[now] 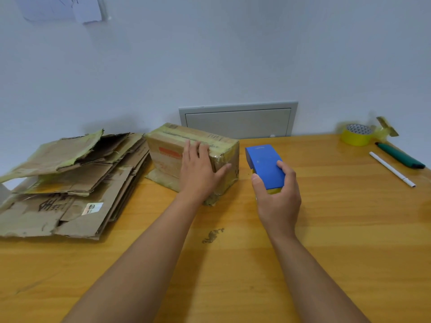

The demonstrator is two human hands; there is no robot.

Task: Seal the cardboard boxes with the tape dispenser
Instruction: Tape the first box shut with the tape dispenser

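Note:
A small closed cardboard box with yellowish tape along its top and corners stands on the wooden table. My left hand rests on its near right corner, fingers laid over the top edge and thumb against the right side. Just right of the box my right hand grips a blue tape dispenser from behind, thumb on its left side and fingers on its right. A bit of yellow tape shows under the dispenser's near end. The dispenser sits low over the table, apart from the box.
A pile of flattened, torn cardboard boxes lies at the left. At the far right are a yellow tape roll, a green marker and a white pen. A grey wall panel is behind the box.

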